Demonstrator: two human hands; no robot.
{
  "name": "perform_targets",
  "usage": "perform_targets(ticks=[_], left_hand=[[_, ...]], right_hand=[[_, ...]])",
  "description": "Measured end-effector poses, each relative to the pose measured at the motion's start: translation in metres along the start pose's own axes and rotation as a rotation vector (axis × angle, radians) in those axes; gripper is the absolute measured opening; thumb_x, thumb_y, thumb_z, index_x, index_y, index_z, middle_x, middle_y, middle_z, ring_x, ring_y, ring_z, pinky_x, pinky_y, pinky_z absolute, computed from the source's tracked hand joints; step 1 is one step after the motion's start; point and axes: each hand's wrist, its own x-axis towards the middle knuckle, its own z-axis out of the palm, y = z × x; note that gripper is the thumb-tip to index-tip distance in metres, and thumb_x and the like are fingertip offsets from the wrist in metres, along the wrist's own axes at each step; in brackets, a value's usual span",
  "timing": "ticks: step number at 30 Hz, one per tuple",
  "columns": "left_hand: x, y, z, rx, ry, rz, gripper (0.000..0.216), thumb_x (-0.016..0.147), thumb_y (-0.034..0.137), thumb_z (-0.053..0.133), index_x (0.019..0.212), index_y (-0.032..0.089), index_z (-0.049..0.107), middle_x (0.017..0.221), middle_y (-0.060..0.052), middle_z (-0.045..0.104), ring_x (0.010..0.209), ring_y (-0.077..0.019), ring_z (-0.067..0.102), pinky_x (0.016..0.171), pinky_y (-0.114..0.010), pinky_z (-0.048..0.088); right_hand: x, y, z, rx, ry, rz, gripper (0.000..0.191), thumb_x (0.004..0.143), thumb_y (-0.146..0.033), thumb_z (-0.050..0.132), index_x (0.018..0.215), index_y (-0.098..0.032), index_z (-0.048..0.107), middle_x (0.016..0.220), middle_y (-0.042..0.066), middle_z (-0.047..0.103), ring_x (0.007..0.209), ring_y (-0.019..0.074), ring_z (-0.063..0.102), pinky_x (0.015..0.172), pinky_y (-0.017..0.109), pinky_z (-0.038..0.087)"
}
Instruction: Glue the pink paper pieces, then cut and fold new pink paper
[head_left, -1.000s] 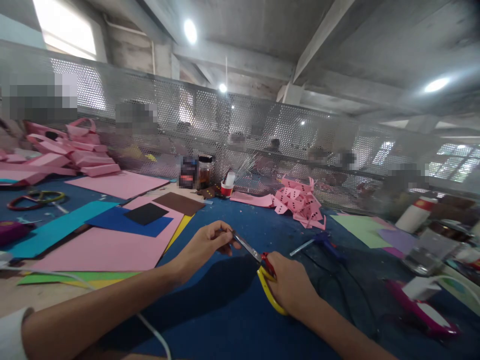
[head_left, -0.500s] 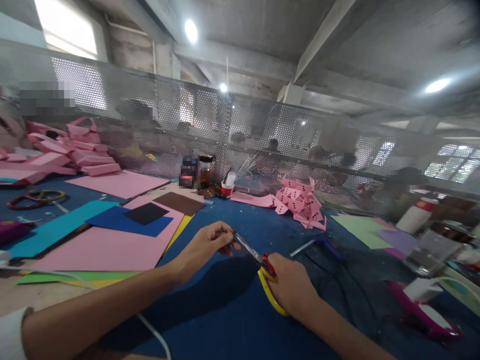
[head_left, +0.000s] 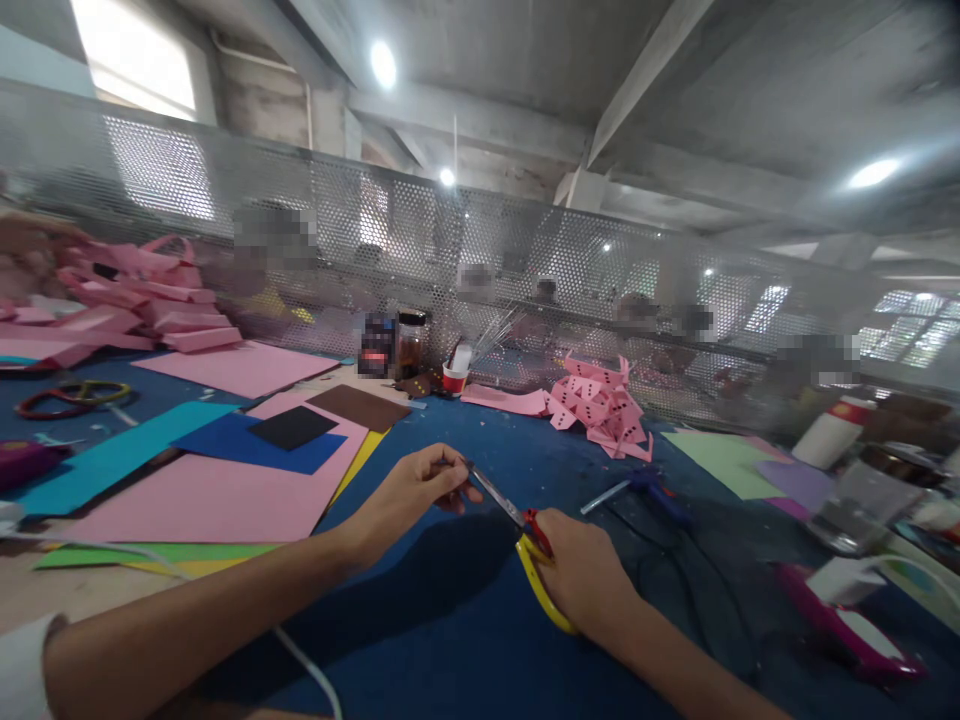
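My right hand (head_left: 589, 570) grips a pair of scissors (head_left: 541, 590) with yellow and red handles. The metal blades look closed together and point up and to the left. At their tips my left hand (head_left: 427, 490) is closed in a pinch, thumb against fingers; whatever lies between them is too small to make out. Both hands are above the dark blue table surface (head_left: 480, 660), over their own shadow. Beyond them lies a heap of folded pink paper pieces (head_left: 600, 400) with dark dots, beside a flat pink strip (head_left: 506, 398).
Coloured sheets, among them pink (head_left: 217, 500) and blue (head_left: 262, 445), cover the left side. Another pair of scissors (head_left: 71, 398) lies far left. A blue glue gun (head_left: 660, 495) with its cord is to the right, near a clear jar (head_left: 862, 500). A perforated metal screen (head_left: 420, 240) stands behind.
My hands and the scissors have hardly moved. At the far left, another person's hand or arm now reaches over the pink paper pile.
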Motion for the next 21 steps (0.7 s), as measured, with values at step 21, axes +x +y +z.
perform_targets(ticks=[21], left_hand=[[-0.0003,0.0027,0.0001,0.042,0.008,-0.029,0.028,0.087,0.046,0.063,0.089,0.019,0.055,0.073,-0.004,0.074,0.063,-0.0164,0.063,0.066,-0.03,0.048]], right_hand=[[0.0005,0.0006,0.0001,0.01,-0.033,0.011,0.012,0.091,-0.027,0.052,0.086,-0.022,0.062,0.083,0.003,0.073,0.078,0.02,0.07,0.059,0.03,0.025]])
